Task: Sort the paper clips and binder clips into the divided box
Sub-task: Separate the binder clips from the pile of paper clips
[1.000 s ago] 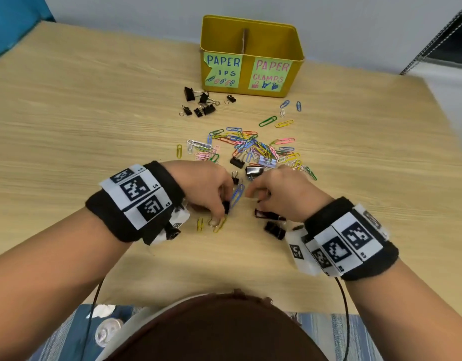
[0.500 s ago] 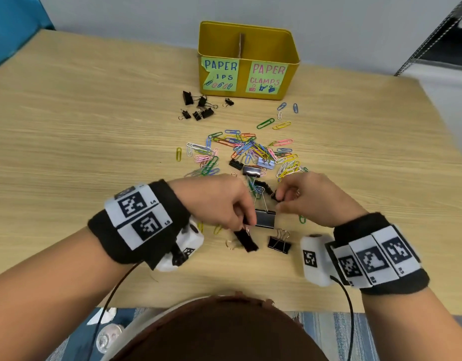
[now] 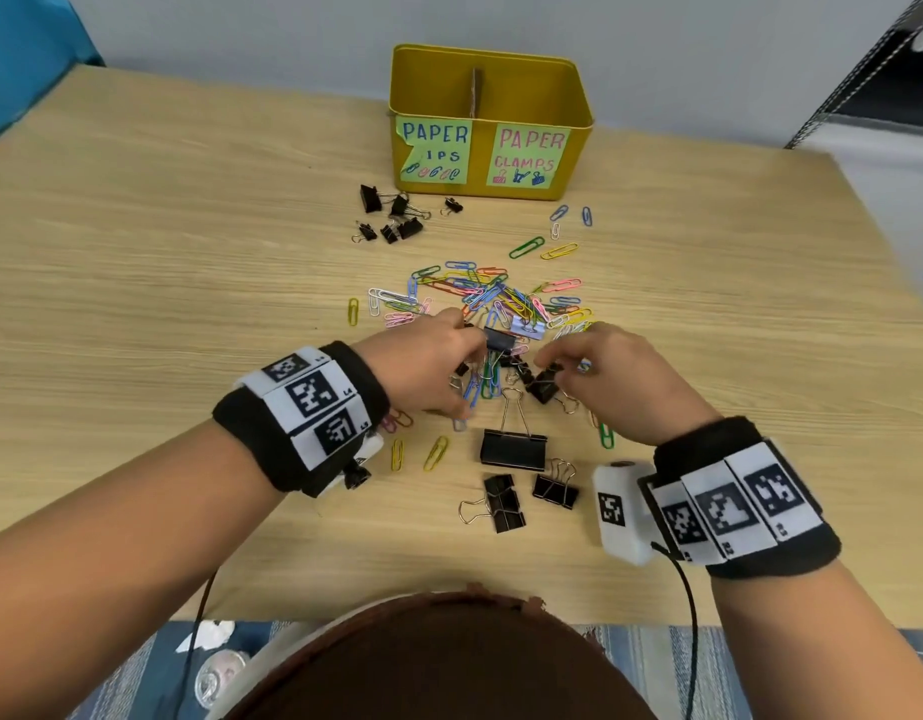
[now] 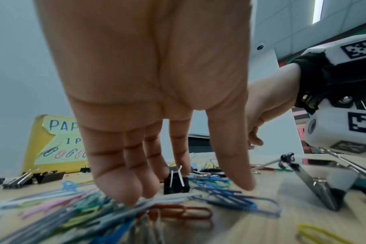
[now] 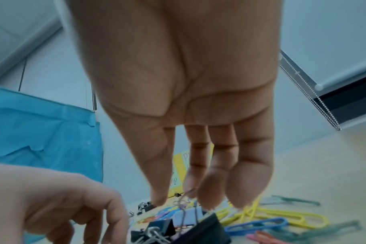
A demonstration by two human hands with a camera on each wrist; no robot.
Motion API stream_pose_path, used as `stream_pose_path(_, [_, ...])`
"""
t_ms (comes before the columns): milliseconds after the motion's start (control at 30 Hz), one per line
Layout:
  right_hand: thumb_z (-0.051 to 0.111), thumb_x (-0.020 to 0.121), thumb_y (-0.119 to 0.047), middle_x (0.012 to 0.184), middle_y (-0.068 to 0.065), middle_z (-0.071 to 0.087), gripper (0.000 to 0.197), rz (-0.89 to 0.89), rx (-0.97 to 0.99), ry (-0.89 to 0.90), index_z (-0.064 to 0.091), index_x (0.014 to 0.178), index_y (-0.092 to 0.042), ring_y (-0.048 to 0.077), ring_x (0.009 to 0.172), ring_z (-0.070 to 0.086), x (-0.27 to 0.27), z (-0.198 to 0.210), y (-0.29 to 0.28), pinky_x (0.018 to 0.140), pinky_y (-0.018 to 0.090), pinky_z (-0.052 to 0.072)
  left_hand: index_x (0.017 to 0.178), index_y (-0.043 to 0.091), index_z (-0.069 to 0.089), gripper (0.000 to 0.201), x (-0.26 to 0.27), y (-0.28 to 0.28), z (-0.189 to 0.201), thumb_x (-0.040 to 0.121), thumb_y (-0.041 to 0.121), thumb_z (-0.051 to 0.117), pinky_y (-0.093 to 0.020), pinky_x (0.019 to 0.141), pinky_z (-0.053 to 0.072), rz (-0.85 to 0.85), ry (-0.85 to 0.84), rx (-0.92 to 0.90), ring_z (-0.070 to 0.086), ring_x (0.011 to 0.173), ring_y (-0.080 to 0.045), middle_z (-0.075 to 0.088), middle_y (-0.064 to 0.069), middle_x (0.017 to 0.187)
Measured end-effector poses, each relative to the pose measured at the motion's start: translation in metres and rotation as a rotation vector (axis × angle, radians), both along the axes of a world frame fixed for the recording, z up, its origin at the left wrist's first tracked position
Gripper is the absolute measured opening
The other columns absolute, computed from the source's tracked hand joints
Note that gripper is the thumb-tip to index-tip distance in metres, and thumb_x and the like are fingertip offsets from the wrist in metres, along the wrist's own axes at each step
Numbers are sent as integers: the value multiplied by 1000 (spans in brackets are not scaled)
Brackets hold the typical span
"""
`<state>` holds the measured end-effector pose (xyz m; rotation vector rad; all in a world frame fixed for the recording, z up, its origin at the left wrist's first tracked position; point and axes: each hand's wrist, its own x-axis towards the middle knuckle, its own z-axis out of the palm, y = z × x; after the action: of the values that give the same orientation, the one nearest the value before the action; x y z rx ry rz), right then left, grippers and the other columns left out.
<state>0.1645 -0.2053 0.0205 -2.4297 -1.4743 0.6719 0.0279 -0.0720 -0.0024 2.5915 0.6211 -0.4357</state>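
Pale wood worktop (image 3: 137, 304), grey wall behind. Left hand (image 3: 423, 366) fingers (image 4: 115, 189) hang straight onto heaped paper clips (image 3: 501, 298), gripping nothing. Right hand (image 3: 615, 381) fingertips pinch a small binder clip (image 3: 545, 384). Largest binder clip (image 3: 514, 449) lies handles pointing away. Yellow divided box (image 3: 490, 122) at far edge, well apart.

The divided box (image 3: 490, 116) is set at the far edge of the bench (image 3: 137, 262); paper clips (image 3: 501, 296) are scattered before it, binder clips (image 3: 514, 449) nearer still.
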Motion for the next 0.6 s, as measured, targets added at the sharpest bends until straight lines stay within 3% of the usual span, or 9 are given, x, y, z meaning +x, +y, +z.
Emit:
stream_pose_path(67, [54,89,-14,115,9,61,31,43,-114,-35,66,117,-19,22,110,55,4,-2,-1,81,20,34,113,15,51,51,1,1,1,71,33,74,-34,80,47,-7,13,35,47,95,-18,46,-4,113])
stream_pose_path(133, [54,89,-13,118,10,63,29,-4,-138,-64,68,113,-16,24,111,56,10,-6,-2,83,23,37,105,14,52,42,-1,5,2,72,27,74,-31,73,42,-5,42,77,45,88,-17,48,-5,109])
stream_pose_path(233, [53,87,-12,115,14,59,25,-89,-51,-146,70,105,-16,31,108,55,16,-9,-1,85,28,41,111,16,50,45,-2,9,4,73,25,72,-30,73,41,25,48,82,44,91,-16,44,-2,106])
stream_pose_path(300, [52,87,-13,112,14,58,24,-78,-7,-163,70,103,-18,33,108,54,10,-10,5,88,32,42,114,15,49,49,2,3,5,76,37,69,-32,76,43,54,19,90,45,93,-18,45,-3,106])
stream_pose_path(367, [51,88,-15,113,13,58,27,-11,28,-158,69,107,-24,35,108,53,0,-13,15,93,36,44,114,11,47,55,9,-5,2,79,50,62,-37,78,43,70,38,160,52,99,-25,51,-9,112])
stream_pose_path(433, [47,88,-13,120,9,55,39,142,-5,-172,63,118,-33,34,113,50,-10,-20,28,99,40,42,117,10,45,57,14,-7,0,80,50,61,-36,72,40,76,71,228,56,104,-29,54,-11,116])
stream_pose_path(500, [43,87,-8,133,2,48,52,317,-89,-184,54,125,-42,32,120,45,-16,-26,37,103,45,37,118,10,45,57,14,-1,1,78,46,64,-33,68,38,88,103,221,56,96,-26,56,-11,115])
stream_pose_path(600, [40,89,-3,145,0,40,53,344,-202,-205,54,129,-35,33,126,41,-8,-25,40,108,44,35,110,10,47,48,6,12,5,77,40,68,-34,69,40,109,145,185,54,93,-25,58,-10,112])
